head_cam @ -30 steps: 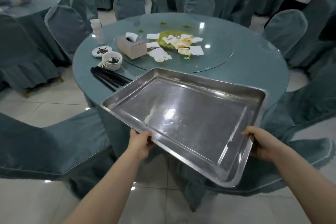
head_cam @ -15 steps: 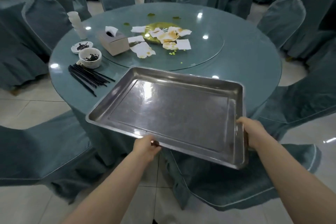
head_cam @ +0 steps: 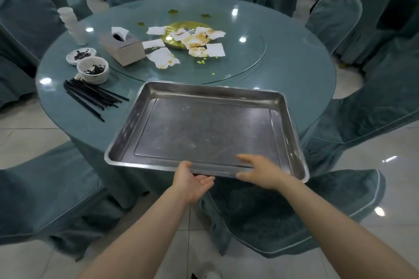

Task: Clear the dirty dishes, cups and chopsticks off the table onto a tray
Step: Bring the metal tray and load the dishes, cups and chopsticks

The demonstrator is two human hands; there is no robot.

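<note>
From the head camera, you look down at a round table (head_cam: 294, 88) covered in teal cloth under glass. A steel tray (head_cam: 204, 95) lies on its near edge, overhanging toward you. Your left hand (head_cam: 190, 180) is palm up at the tray's near rim, fingers relaxed and loosely spread under it. Your right hand (head_cam: 260, 171) is blurred, fingers straight, over the same rim, gripping nothing. To the tray's left lie black chopsticks (head_cam: 93, 97), and beyond them a stained bowl (head_cam: 93, 72) and a small dirty saucer (head_cam: 80, 55). Stacked white cups (head_cam: 72, 25) stand farther back. A tissue box (head_cam: 123, 47) and soiled napkins (head_cam: 195, 41) sit on the glass turntable (head_cam: 249, 61).
</note>
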